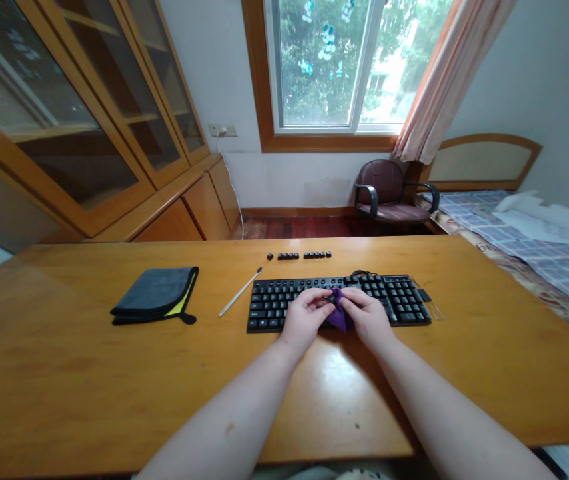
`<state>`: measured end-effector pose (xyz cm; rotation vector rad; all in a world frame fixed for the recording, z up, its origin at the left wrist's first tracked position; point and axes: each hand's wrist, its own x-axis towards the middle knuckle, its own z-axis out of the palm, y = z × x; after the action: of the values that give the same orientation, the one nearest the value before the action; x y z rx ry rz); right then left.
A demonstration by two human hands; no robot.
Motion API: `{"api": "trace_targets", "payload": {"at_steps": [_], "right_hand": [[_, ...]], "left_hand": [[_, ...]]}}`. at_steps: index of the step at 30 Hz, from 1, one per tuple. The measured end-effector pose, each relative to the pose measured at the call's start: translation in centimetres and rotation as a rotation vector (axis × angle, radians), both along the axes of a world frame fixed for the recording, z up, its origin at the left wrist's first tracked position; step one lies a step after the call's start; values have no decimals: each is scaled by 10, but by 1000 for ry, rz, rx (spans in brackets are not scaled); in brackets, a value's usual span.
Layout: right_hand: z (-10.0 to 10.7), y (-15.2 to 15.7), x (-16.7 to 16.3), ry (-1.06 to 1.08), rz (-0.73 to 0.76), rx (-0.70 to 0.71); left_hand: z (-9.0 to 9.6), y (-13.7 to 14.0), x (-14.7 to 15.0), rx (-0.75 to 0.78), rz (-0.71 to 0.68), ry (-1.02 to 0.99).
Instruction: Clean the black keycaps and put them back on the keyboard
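One key [332, 299], probably light, hard, slippery; best held by its sides. Left hand [306, 315] pinches it; right hand [367, 316] grips purple cloth [338, 321], likely soft, pliant.

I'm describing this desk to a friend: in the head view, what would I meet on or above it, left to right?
Folded grey cloth with black edging and yellow lining → thin white stick with a dark tip → bare left hand → small purple cloth → bare right hand → small black piece with thin wires.
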<state>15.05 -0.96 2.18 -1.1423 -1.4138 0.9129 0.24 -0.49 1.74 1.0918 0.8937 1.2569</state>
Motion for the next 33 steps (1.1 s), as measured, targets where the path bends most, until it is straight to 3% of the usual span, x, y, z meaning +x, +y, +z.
{"api": "trace_targets", "payload": {"at_steps": [7,13,17,23,28,33], "right_hand": [[-3,2,1,47,-13,-131],[0,0,-2,140,-8,-242],[2,-2,-3,129,-29,-227],[-5,0,-2,143,-128,-196],[-9,2,-2,158,-58,-212],[-7,2,-3,263,-159,-158]], "left_hand": [[0,1,-1,-31,48,30],[5,0,-5,241,93,272],[5,0,-7,286,61,348],[0,-1,-5,152,6,305],[-4,0,3,-25,-12,71],[-7,3,3,27,90,43]]}}
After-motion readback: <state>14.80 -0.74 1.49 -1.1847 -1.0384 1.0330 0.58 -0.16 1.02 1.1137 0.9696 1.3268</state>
